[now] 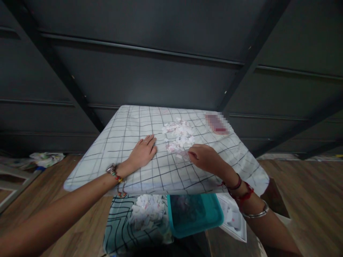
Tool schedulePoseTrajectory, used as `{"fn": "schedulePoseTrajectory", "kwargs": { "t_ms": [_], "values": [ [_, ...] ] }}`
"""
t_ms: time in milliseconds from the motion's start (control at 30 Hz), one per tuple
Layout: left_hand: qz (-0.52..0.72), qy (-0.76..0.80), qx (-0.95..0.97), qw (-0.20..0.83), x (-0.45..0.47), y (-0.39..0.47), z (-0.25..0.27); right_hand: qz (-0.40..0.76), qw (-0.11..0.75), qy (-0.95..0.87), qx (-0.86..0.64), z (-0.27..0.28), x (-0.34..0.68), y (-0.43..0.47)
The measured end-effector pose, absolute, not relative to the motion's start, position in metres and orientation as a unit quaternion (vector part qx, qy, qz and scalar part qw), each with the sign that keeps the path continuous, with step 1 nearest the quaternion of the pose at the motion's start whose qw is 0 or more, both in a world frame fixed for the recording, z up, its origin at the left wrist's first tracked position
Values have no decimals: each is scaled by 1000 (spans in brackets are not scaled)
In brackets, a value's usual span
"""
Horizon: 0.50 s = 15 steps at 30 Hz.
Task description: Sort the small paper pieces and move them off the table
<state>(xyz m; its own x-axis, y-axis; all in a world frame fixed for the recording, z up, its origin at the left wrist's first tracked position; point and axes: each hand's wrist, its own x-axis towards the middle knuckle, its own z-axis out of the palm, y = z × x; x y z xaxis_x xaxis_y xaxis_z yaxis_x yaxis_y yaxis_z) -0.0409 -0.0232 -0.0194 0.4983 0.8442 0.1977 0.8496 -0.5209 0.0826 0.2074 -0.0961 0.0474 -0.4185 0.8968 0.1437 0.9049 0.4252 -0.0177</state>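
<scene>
A loose pile of small white pieces, some with pink marks and looking like paper scraps (180, 132), lies on a table covered with a white checked cloth (128, 125). My left hand (143, 151) rests flat on the cloth to the left of the pile, fingers stretched out and holding nothing. At the pile's near right edge, my right hand (205, 157) is closed with its fingertips curled down. Whatever it pinches is hidden or too small to name; a thin, see-through piece (182, 155) lies beside its fingertips.
A blurred-out pinkish object (217, 123) lies at the table's far right. Below the near edge are a teal plastic tub (197, 228), another heap of white pieces (148, 210) on a patterned green cloth (118, 221), and a white box (237, 228). Dark panels (150, 78) stand behind the table.
</scene>
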Motion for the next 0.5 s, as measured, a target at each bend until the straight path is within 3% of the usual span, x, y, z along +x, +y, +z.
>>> {"fn": "schedulePoseTrajectory", "kwargs": {
  "t_ms": [500],
  "values": [
    [-122, -484, -866, 33, -43, -19, -27, -40, 16, -844, -535, 46, 236, -96]
  ]
}}
